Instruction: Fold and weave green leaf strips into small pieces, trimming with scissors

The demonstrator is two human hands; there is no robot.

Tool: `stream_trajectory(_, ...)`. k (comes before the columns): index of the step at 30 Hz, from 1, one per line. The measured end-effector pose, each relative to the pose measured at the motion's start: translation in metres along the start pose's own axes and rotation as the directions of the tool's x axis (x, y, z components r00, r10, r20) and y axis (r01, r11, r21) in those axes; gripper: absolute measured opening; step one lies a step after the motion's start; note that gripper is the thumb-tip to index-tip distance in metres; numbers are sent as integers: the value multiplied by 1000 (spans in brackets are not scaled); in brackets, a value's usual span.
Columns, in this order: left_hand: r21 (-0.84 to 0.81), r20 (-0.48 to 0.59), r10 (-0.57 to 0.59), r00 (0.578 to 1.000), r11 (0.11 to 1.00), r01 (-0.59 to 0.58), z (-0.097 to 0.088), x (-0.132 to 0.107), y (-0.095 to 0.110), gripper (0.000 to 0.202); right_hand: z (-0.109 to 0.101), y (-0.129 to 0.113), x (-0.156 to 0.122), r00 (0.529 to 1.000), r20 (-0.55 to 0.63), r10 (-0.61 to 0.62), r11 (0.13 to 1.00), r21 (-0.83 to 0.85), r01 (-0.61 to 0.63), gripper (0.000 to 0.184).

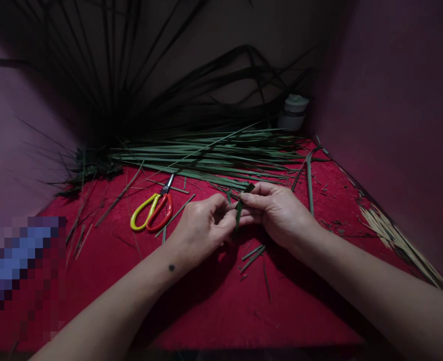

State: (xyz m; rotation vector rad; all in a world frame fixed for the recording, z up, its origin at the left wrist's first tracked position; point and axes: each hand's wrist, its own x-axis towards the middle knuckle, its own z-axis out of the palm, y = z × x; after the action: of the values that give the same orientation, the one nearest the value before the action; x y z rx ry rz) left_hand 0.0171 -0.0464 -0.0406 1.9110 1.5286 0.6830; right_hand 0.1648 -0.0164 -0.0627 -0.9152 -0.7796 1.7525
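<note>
Both hands meet over the red cloth [214, 311], pinching a small piece of folded green leaf strip [239, 213]. My left hand [206, 223] has its thumb and fingers closed at the strip's left side. From the other side, my right hand [277, 208] grips it between thumb and forefinger, with one strip end sticking up past the thumb. The fingers partly hide the folds. Left of my left hand lie scissors [160, 203] with one yellow and one red handle loop, blades pointing away. Cut leaf bits [253, 256] lie just below the hands.
A bundle of long green leaf strips [206, 153] spans the back, with dark fronds [112, 60] rising behind. A lidded white jar [293, 113] stands at the back right. Pale thin sticks [389, 233] lie along the right edge. A pixelated blue patch [18, 260] covers the left.
</note>
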Motion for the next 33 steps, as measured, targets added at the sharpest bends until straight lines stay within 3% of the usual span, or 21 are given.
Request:
stream_trajectory(6, -117, 64, -59, 996, 991, 66, 2, 1, -1, 22, 2, 1, -1, 1000, 23, 9, 1000, -26, -9, 22)
stream_trajectory(14, 13, 46, -38, 998, 999, 37, 1, 3, -2, 26, 2, 2, 0, 998, 37, 50, 998, 35, -51, 17)
stream_trajectory(18, -65, 91, -24, 996, 997, 30, -2, 3, -4, 25, 1, 3, 1, 997, 54, 52, 998, 20, -53, 19)
stream_trajectory(27, -242, 272, -87, 958, 958, 156, -6, 5, -4, 15, -1, 2, 3, 999, 39, -14, 992, -121, 19, 19)
stream_trajectory(33, -293, 309, -77, 948, 941, 172, -8, 5, -2, 6, -1, 0, 2, 996, -4, -87, 978, -188, 85, 20)
